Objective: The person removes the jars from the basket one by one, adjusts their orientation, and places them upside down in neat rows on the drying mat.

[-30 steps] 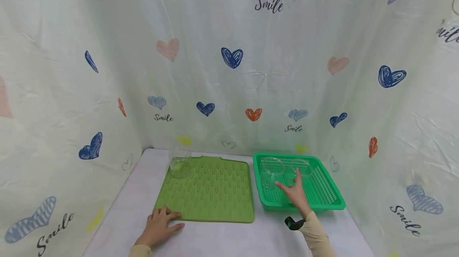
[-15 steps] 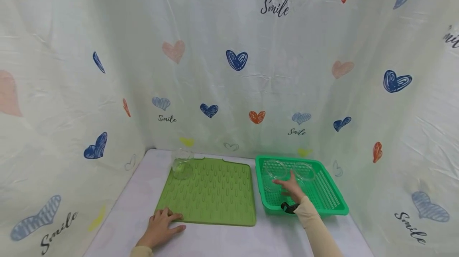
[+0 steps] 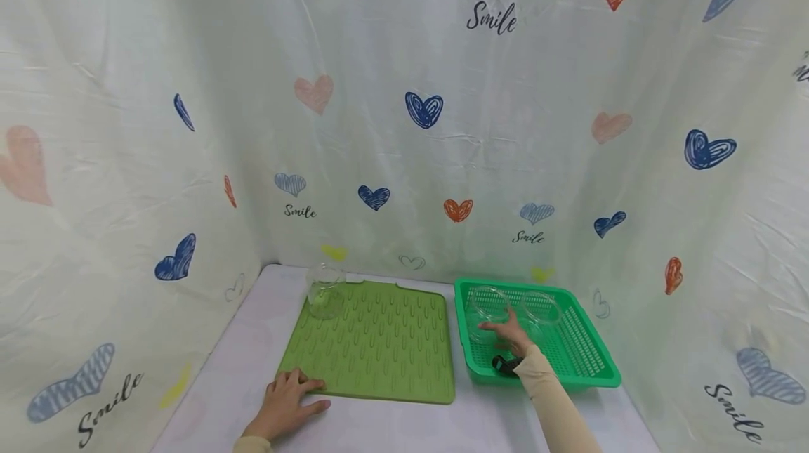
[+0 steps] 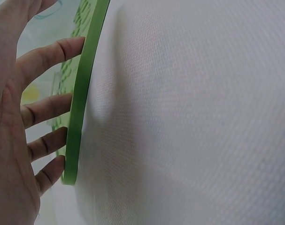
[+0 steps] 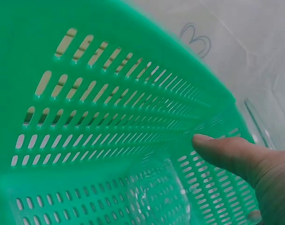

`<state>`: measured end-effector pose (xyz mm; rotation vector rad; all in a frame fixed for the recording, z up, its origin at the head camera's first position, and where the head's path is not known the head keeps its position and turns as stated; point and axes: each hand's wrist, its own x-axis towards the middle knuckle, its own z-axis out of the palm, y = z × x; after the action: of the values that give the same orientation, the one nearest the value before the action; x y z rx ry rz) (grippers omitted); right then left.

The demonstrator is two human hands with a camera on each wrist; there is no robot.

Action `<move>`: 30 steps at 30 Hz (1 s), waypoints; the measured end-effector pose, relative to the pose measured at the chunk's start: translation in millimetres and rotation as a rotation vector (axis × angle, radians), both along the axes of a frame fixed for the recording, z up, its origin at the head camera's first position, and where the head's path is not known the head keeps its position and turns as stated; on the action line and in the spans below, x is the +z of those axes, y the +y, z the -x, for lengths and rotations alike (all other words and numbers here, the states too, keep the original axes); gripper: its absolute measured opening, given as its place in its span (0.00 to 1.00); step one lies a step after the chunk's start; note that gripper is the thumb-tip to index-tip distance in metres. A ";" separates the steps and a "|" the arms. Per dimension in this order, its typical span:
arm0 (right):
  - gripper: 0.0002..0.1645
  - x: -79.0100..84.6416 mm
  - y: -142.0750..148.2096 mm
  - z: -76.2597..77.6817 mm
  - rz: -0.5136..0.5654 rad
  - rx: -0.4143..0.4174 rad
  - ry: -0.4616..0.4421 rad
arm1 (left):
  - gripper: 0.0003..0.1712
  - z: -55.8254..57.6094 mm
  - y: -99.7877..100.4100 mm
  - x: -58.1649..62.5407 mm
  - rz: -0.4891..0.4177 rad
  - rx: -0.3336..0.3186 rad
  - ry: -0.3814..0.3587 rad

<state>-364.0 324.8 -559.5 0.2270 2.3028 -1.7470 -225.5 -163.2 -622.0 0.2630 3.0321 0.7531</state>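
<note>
My right hand (image 3: pixel 513 335) is inside the green plastic basket (image 3: pixel 603 362), beside the left of two clear glasses (image 3: pixel 489 302). Its thumb and index finger are spread, and the thumb (image 5: pixel 227 150) looks straight in the right wrist view. Whether the hand touches the glass cannot be told. A second clear glass (image 3: pixel 541 307) stands to its right in the basket. My left hand (image 3: pixel 287 400) rests at the near left corner of a green ridged mat (image 3: pixel 379 348), fingertips (image 4: pixel 76 44) on its edge. Another clear glass (image 3: pixel 325 295) stands at the mat's far left corner.
A white cloth covers the table (image 3: pixel 392 432). Behind and on both sides hangs a pale curtain (image 3: pixel 354 137) printed with hearts and words. The basket's raised slotted walls stand around the glasses, just right of the mat.
My right hand has lowered into the basket and moved slightly left toward the left glass. My left hand has kept its place at the mat. The head view has shifted a little.
</note>
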 end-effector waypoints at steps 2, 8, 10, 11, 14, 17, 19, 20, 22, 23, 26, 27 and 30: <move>0.68 -1.3 -0.6 1.9 -0.014 -0.001 0.005 | 0.24 0.7 0.3 0.5 0.002 0.009 -0.009; 0.64 -5.7 -3.4 6.5 -0.033 -0.009 0.021 | 0.24 0.2 1.3 4.4 -0.029 0.019 -0.046; 0.63 -6.2 -4.0 6.5 -0.044 -0.010 0.034 | 0.24 -0.3 1.8 5.3 -0.035 0.017 -0.046; 0.63 -6.5 -4.4 6.0 -0.052 -0.012 0.037 | 0.24 -0.7 2.0 5.7 -0.039 0.016 -0.048; 0.63 -6.7 -6.0 2.8 -0.078 -0.021 0.051 | 0.24 -1.9 1.8 5.7 -0.044 0.013 -0.053; 0.63 -6.9 -6.6 -1.3 -0.084 -0.036 0.053 | 0.24 -3.0 1.4 4.7 -0.053 0.011 -0.067; 0.64 -5.7 -6.7 -3.4 -0.076 -0.050 0.057 | 0.24 -3.3 1.1 4.1 -0.060 0.011 -0.073; 0.64 -4.9 -6.9 -4.4 -0.077 -0.057 0.060 | 0.24 -3.4 1.3 4.1 -0.061 0.012 -0.075; 0.65 -2.6 -7.6 -6.7 -0.084 -0.073 0.066 | 0.24 -3.2 1.6 4.1 -0.064 0.010 -0.076; 0.65 -1.1 -7.9 -8.1 -0.093 -0.080 0.072 | 0.24 -3.0 1.8 4.0 -0.064 0.009 -0.076; 0.65 3.5 -8.7 -13.5 -0.122 -0.109 0.091 | 0.25 -1.8 1.6 3.2 -0.058 0.006 -0.079; 0.65 5.8 -9.2 -15.6 -0.136 -0.116 0.101 | 0.25 -1.4 1.3 2.9 -0.057 0.003 -0.080; 0.66 11.1 -10.7 -21.3 -0.174 -0.139 0.143 | 0.24 -0.1 0.2 2.6 -0.053 -0.002 -0.076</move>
<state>-342.8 314.1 -548.3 0.3092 2.6031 -1.6758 -225.4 -163.1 -619.5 0.2324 2.9439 0.8253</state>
